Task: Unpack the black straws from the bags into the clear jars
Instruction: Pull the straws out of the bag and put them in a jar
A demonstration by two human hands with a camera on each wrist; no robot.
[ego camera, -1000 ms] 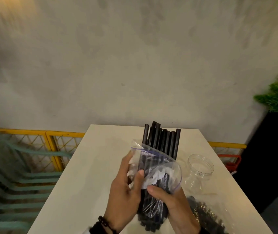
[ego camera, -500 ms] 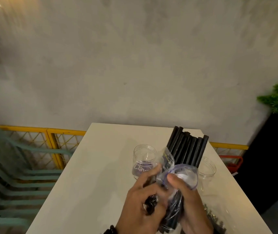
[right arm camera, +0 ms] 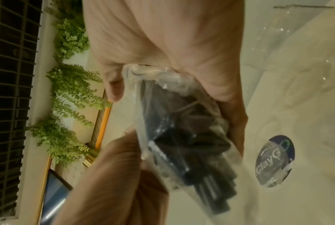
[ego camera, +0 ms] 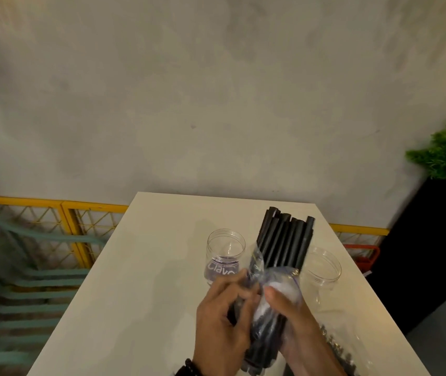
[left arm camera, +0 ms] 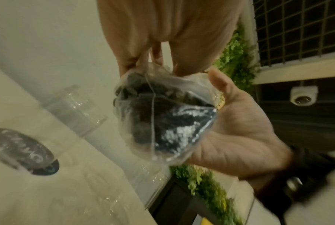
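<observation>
Both hands on one clear bag (ego camera: 276, 291) of black straws (ego camera: 284, 240), held above the near edge of the white table (ego camera: 135, 280). Left hand (ego camera: 221, 321) has its fingers curled round the bag's left side. Right hand (ego camera: 297, 321) is wrapped round the right side, thumb pressed on the plastic. Bundle tilts up and away; upper ends of the straws stick out of the bag's open mouth, lower ends are inside the plastic. Two open clear jars stand on the table: labelled jar (ego camera: 224, 256) just left of the bundle, plain jar (ego camera: 322, 267) just right. Both hold no straws. Second bag (ego camera: 338, 351) with dark contents lies on the table by the right wrist. Wrist views are blurred and show the bag bottom gripped between both palms.
</observation>
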